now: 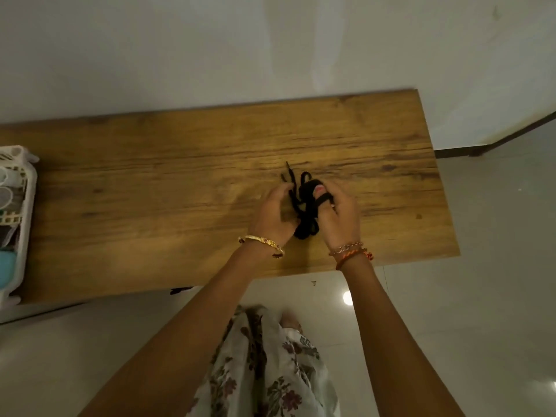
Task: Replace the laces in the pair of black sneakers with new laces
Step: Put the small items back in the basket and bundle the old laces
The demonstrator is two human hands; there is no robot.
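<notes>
**Black laces bundled between both of your hands**

You hold a bundle of black laces [305, 206] just above the wooden table [180, 191], toward its right half. Your right hand [340, 212] has its fingers curled round the coils, with 1 strand crossing a finger. Your left hand [272, 212] curls beside the bundle and pinches the loose strands, whose 2 tips point toward the far edge. A gold bangle [261, 243] sits on your left wrist, thread bracelets [350, 251] on your right. A white basket [18, 221] stands at the table's left end.
</notes>
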